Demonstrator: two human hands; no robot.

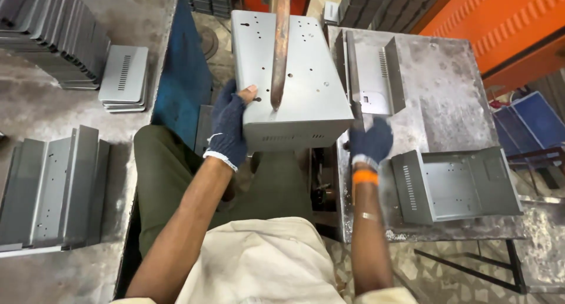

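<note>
Both gloved grips clamp the grey sheet-metal housing point(291, 83): left hand point(231, 127) and right hand point(369, 142) at its near corners, copper electrode point(279, 51) touching on top between them.

Metal workshop around me, stacks of grey sheet-metal panels point(56, 186), scuffed steel workbench point(447, 98), copper welding electrode point(279, 45).

A grey sheet-metal housing point(306, 74) (punched with small holes, vent slots along its near edge) is lying tilted under a copper electrode rod point(279, 45) touching its top.
</note>
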